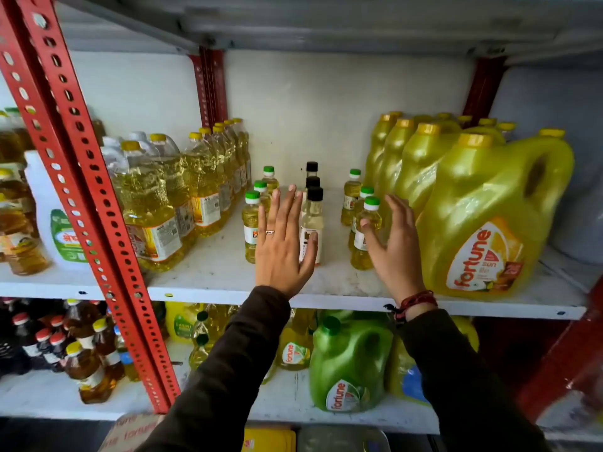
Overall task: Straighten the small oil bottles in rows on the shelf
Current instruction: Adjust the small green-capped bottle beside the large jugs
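Three short rows of small oil bottles stand on the white shelf (208, 282). The left row has green caps; its front bottle (250, 223) sits just left of my left hand (282, 243). The middle row has black caps, with the front clear bottle (312, 223) beside my left thumb. The right row has green caps, and its front bottle (365, 236) stands against the fingers of my right hand (391, 243). Both hands are flat with fingers spread, holding nothing; the left lies between the left and middle rows.
Large yellow Fortune jugs (489, 223) crowd the right side of the shelf. Clear yellow-capped oil bottles (153, 203) fill the left side. A red slotted upright (85, 177) crosses in front at left. A lower shelf holds a green jug (349, 363) and dark bottles.
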Demonstrator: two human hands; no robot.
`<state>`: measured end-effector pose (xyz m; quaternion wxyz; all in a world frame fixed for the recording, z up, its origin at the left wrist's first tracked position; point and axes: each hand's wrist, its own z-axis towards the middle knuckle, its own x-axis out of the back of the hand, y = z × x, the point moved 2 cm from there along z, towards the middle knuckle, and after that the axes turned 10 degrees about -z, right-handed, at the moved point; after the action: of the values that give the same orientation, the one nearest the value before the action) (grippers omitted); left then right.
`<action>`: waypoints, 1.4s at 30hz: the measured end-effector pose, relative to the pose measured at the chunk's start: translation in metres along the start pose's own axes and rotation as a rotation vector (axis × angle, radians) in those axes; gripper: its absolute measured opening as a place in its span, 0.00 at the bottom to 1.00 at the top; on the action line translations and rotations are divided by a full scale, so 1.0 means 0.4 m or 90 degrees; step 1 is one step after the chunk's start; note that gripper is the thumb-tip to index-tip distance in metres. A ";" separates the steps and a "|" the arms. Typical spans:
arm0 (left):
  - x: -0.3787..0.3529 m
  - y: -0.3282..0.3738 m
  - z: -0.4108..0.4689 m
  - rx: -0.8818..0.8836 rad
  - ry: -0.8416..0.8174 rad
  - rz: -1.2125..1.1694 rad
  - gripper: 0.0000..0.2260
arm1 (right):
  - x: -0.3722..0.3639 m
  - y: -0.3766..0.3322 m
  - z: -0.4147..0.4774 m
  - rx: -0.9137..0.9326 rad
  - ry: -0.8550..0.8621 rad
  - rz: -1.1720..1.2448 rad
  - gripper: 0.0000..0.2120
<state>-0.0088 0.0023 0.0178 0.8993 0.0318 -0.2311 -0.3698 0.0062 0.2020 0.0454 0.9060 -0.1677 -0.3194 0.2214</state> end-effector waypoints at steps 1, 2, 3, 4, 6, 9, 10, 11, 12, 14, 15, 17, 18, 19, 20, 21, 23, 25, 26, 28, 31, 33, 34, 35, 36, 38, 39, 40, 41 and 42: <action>-0.008 -0.010 -0.017 0.021 -0.009 0.004 0.31 | -0.008 0.014 0.004 -0.046 -0.007 0.038 0.29; -0.012 -0.021 -0.030 0.043 -0.019 0.006 0.31 | -0.010 0.019 0.009 -0.091 -0.032 0.065 0.29; -0.026 -0.037 -0.052 0.060 -0.039 0.010 0.31 | -0.019 0.033 0.013 -0.126 -0.053 0.076 0.29; -0.041 -0.047 -0.076 0.069 -0.064 0.016 0.31 | -0.023 0.041 0.018 -0.161 -0.078 0.082 0.29; -0.068 -0.069 -0.102 0.066 -0.111 0.026 0.30 | -0.039 0.060 0.029 -0.201 -0.111 0.108 0.26; -0.094 -0.097 -0.122 0.057 -0.136 0.056 0.30 | -0.052 0.075 0.054 -0.233 -0.135 0.155 0.22; -0.100 -0.101 -0.129 0.061 -0.145 0.064 0.29 | -0.052 0.077 0.061 -0.235 -0.142 0.159 0.22; -0.104 -0.104 -0.134 0.063 -0.151 0.072 0.29 | -0.055 0.079 0.068 -0.234 -0.147 0.163 0.22; -0.107 -0.105 -0.136 0.063 -0.154 0.076 0.29 | -0.056 0.080 0.075 -0.233 -0.154 0.162 0.21; -0.109 -0.108 -0.138 0.066 -0.156 0.081 0.29 | -0.059 0.085 0.085 -0.231 -0.165 0.168 0.19; -0.109 -0.108 -0.138 0.066 -0.155 0.084 0.29 | -0.060 0.088 0.088 -0.230 -0.165 0.175 0.19; -0.108 -0.108 -0.138 0.071 -0.152 0.089 0.29 | -0.061 0.091 0.088 -0.230 -0.151 0.176 0.19; -0.109 -0.107 -0.138 0.076 -0.155 0.090 0.30 | -0.059 0.092 0.087 -0.232 -0.139 0.172 0.19; -0.109 -0.107 -0.138 0.081 -0.158 0.092 0.30 | -0.059 0.093 0.087 -0.235 -0.126 0.171 0.19; -0.108 -0.107 -0.138 0.085 -0.158 0.093 0.30 | -0.055 0.091 0.086 -0.237 -0.111 0.169 0.19; -0.108 -0.107 -0.137 0.088 -0.160 0.096 0.30 | -0.056 0.091 0.085 -0.235 -0.094 0.169 0.19; -0.108 -0.108 -0.137 0.091 -0.165 0.099 0.30 | -0.058 0.089 0.084 -0.222 -0.065 0.150 0.20; -0.109 -0.109 -0.140 0.091 -0.168 0.102 0.30 | -0.064 0.086 0.082 -0.209 -0.054 0.117 0.20; -0.109 -0.109 -0.140 0.091 -0.170 0.102 0.30 | -0.064 0.083 0.082 -0.206 -0.052 0.104 0.21; -0.110 -0.107 -0.140 0.092 -0.172 0.102 0.30 | -0.064 0.082 0.087 -0.205 -0.059 0.092 0.23; -0.109 -0.106 -0.139 0.093 -0.172 0.105 0.30 | -0.062 0.086 0.097 -0.229 -0.116 0.144 0.24; -0.108 -0.106 -0.139 0.092 -0.172 0.109 0.30 | -0.061 0.087 0.099 -0.235 -0.152 0.182 0.21; -0.108 -0.106 -0.139 0.092 -0.171 0.109 0.30 | -0.060 0.088 0.100 -0.236 -0.160 0.194 0.19; -0.109 -0.106 -0.138 0.092 -0.171 0.107 0.30 | -0.059 0.090 0.101 -0.242 -0.161 0.210 0.19; -0.109 -0.106 -0.138 0.092 -0.171 0.106 0.30 | -0.057 0.091 0.102 -0.255 -0.158 0.226 0.19; -0.108 -0.107 -0.138 0.093 -0.171 0.106 0.30 | -0.056 0.095 0.105 -0.278 -0.148 0.256 0.20; -0.108 -0.107 -0.138 0.093 -0.170 0.107 0.30 | -0.057 0.096 0.106 -0.286 -0.145 0.267 0.20; -0.108 -0.108 -0.138 0.092 -0.170 0.108 0.30 | -0.058 0.094 0.106 -0.290 -0.142 0.271 0.20; -0.108 -0.108 -0.138 0.093 -0.171 0.109 0.30 | -0.061 0.092 0.105 -0.290 -0.136 0.270 0.21; -0.108 -0.108 -0.139 0.094 -0.171 0.111 0.30 | -0.063 0.088 0.103 -0.289 -0.128 0.265 0.23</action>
<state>-0.0392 -0.0060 -0.0583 0.8841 0.0276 -0.3776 -0.2738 -0.0488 0.2257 0.0475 0.7445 -0.4046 -0.4077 0.3402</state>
